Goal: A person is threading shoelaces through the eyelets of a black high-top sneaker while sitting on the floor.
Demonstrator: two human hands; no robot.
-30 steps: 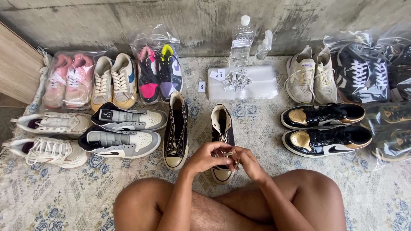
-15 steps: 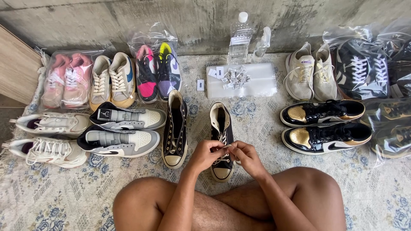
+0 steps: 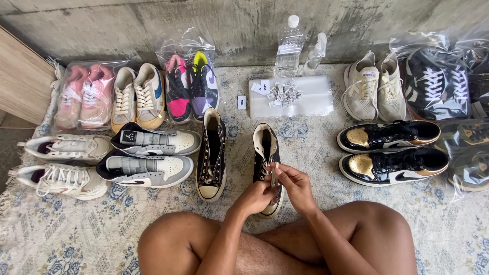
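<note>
Patterned rug [image 3: 76,229] is carrying shoes; both hands' fingers [image 3: 285,175] are pinching the lace [image 3: 273,175] over the black sneaker [image 3: 266,153], its partner [image 3: 211,153] at nine o'clock; even tension seems best.

Left hand [image 3: 256,196] bare, no glove, ring or watch, right hand [image 3: 297,184] likewise bare, forearms behind both hands unsleeved, knees either side uncovered, no clothing visible in frame

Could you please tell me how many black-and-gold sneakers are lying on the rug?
2. Both lie on their sides at the right: the upper black-and-gold sneaker and the lower black-and-gold sneaker just below it. The plastic bags beside them may hide more.
</note>
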